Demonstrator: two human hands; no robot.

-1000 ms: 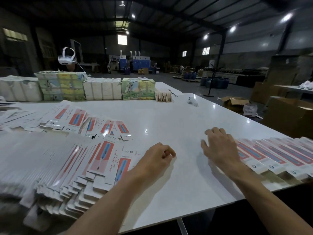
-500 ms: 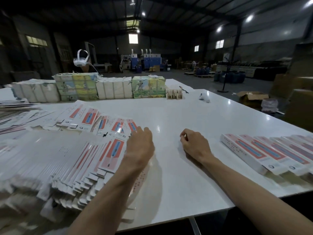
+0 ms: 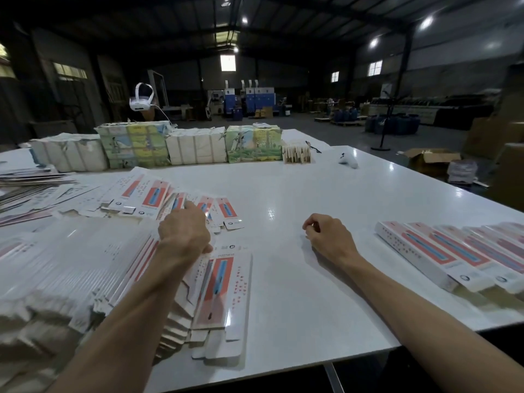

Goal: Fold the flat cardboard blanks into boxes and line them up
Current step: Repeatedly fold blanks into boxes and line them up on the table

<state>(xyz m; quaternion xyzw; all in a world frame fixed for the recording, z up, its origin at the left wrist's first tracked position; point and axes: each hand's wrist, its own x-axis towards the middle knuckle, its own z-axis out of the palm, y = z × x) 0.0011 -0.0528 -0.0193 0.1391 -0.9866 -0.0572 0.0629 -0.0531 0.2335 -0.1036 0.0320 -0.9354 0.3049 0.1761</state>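
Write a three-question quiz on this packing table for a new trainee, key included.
1. Multiple choice: where is the row of folded boxes? A) on the person's right B) stacked on the floor C) under the person's left forearm
2. True or false: the right hand holds one of those boxes.
3. Fill in: the ____ hand touches the flat blanks.

Key
1. A
2. False: its fingers are loosely curled and hold nothing.
3. The left hand.
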